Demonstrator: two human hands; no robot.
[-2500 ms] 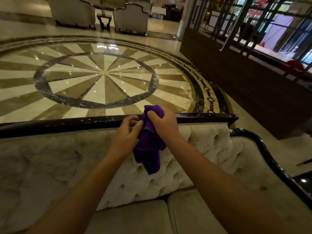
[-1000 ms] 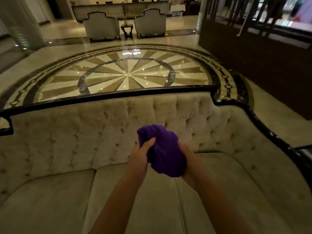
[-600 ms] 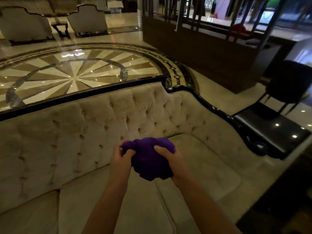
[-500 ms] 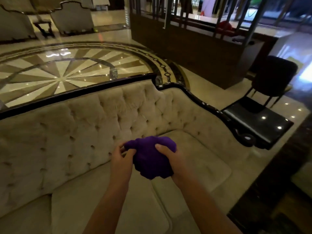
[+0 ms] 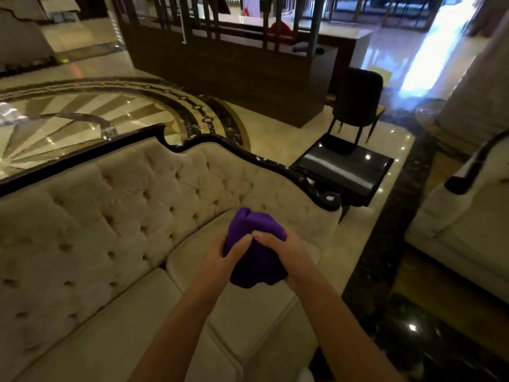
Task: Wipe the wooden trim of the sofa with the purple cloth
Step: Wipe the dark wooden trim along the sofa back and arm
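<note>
Cream tufted upholstery covered the sofa, and its dark wooden trim ran along the top of the backrest, then dipped and curved down to a scroll at the right arm. The left hand gripped the left side of the purple cloth, thumb curled over its front. The cloth was bunched into a lump between both hands above the right seat cushion, well apart from the trim. The right hand clasped its right side, fingers wrapped round the top. Further right stood a glossy black side table and a dark chair
</note>
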